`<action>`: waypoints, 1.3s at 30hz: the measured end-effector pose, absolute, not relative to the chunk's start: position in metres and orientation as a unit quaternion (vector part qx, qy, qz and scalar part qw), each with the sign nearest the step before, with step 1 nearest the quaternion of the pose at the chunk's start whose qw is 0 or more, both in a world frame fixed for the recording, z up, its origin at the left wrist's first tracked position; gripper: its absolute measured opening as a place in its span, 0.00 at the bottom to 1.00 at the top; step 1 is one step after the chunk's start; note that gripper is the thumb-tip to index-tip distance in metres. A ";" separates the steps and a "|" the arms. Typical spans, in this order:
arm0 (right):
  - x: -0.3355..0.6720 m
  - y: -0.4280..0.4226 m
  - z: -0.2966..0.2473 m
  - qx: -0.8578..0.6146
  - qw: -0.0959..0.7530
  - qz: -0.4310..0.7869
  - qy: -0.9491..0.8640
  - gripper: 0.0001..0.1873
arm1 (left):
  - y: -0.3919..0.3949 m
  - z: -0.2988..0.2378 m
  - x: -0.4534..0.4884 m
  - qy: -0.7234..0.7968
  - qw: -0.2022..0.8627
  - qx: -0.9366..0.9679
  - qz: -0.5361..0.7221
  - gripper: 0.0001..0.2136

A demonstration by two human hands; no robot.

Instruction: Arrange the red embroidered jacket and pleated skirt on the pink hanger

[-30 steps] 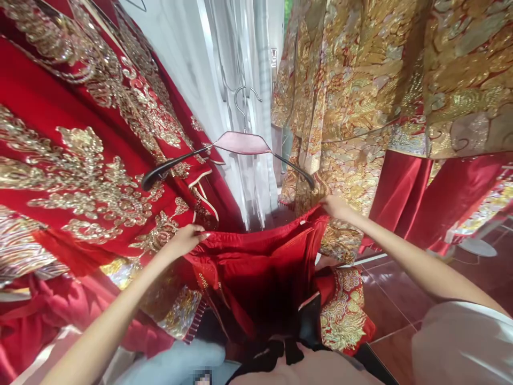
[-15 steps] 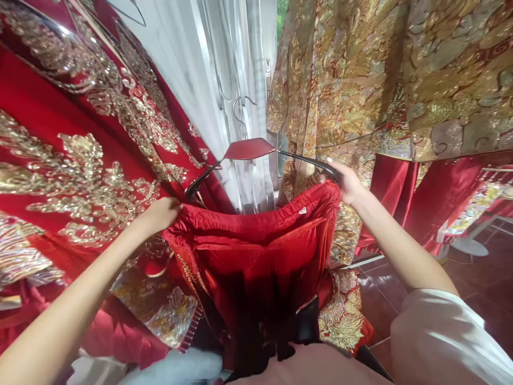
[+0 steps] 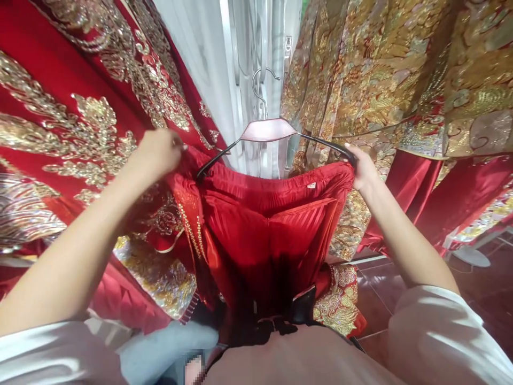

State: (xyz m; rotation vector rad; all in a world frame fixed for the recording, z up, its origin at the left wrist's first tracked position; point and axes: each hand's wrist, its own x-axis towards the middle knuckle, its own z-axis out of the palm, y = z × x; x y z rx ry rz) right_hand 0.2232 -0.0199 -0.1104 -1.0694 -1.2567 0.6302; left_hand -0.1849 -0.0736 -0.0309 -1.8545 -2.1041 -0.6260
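A red pleated skirt (image 3: pixel 256 224) with an elastic-looking waistband hangs open in front of me, its lower part dark in shadow. My left hand (image 3: pixel 162 152) is closed on the waistband at the left and pulls it up and outward past the hanger's end. The hanger (image 3: pixel 268 131) has black arms, a pale middle plate and a metal hook, and its left arm reaches inside the waistband. At the right, my right hand (image 3: pixel 360 166) is closed around the hanger's right end together with the waistband corner. A small white label shows inside the waistband.
Red garments with gold sequin embroidery (image 3: pixel 100 128) hang close on the left. Gold brocade garments (image 3: pixel 360 80) hang on the right. White curtain-like fabric (image 3: pixel 200 53) is behind the hanger. A round white stand base (image 3: pixel 471 256) rests on the tiled floor (image 3: pixel 385 299).
My left hand has risen, drawing the left side of the waistband up over the hanger's left end. The hanger sits a little higher and farther right in view, its plate now catching light.
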 end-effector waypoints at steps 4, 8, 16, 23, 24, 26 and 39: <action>0.212 -0.029 -0.117 -0.424 0.652 0.430 -0.459 0.17 | -0.108 0.012 -0.149 -0.679 0.223 -0.608 -0.346 0.15; 0.200 -0.029 -0.129 -0.391 0.627 0.504 -0.447 0.20 | -0.140 -0.002 -0.116 -0.651 0.278 -0.653 -0.269 0.15; 0.201 -0.007 -0.141 -0.389 0.641 0.465 -0.470 0.27 | -0.128 -0.068 -0.073 -0.634 0.190 -0.749 -0.013 0.15; 0.209 -0.007 -0.138 -0.399 0.597 0.461 -0.522 0.28 | -0.052 -0.040 -0.007 -0.403 0.270 -0.841 -0.239 0.15; 0.215 -0.007 -0.137 -0.405 0.585 0.451 -0.539 0.28 | -0.040 -0.042 -0.002 -0.383 0.268 -0.849 -0.248 0.15; 0.231 -0.009 -0.133 -0.414 0.539 0.422 -0.600 0.29 | -0.021 -0.049 0.003 -0.369 0.258 -0.854 -0.261 0.17; 0.253 -0.013 -0.021 -0.534 0.562 0.194 -0.601 0.09 | -0.017 -0.053 0.005 -0.373 0.247 -0.847 -0.286 0.17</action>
